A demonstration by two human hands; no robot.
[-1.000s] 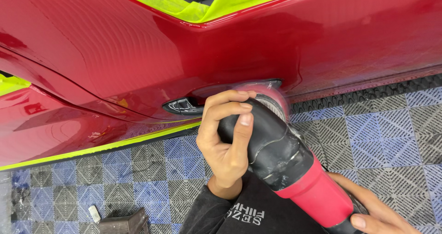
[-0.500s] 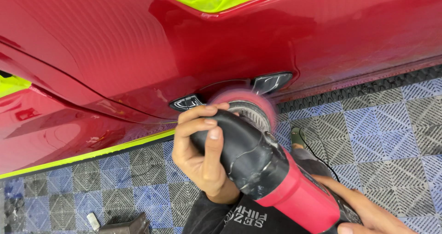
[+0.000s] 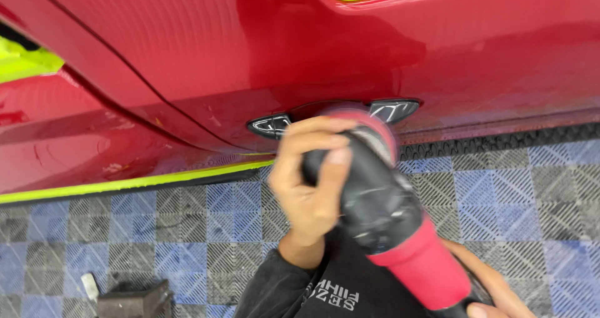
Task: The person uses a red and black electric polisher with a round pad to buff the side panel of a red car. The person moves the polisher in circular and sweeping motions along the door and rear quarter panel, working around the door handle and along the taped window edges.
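red polisher (image 3: pixel 400 230) pressed against car door panel (image 3: pixel 387 55); left hand (image 3: pixel 309 180) grasps its head, right hand (image 3: pixel 494 287) grips the handle. polishing underway.

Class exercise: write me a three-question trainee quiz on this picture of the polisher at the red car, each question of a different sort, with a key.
1. True or false: the left hand grips the black head of the polisher.
2. Which colour is the tape along the lower edge of the car panel? A blue, B yellow-green, C white.
3. Fill in: the right hand holds the polisher at its ____ end.

Key: 1 true; 2 B; 3 rear.
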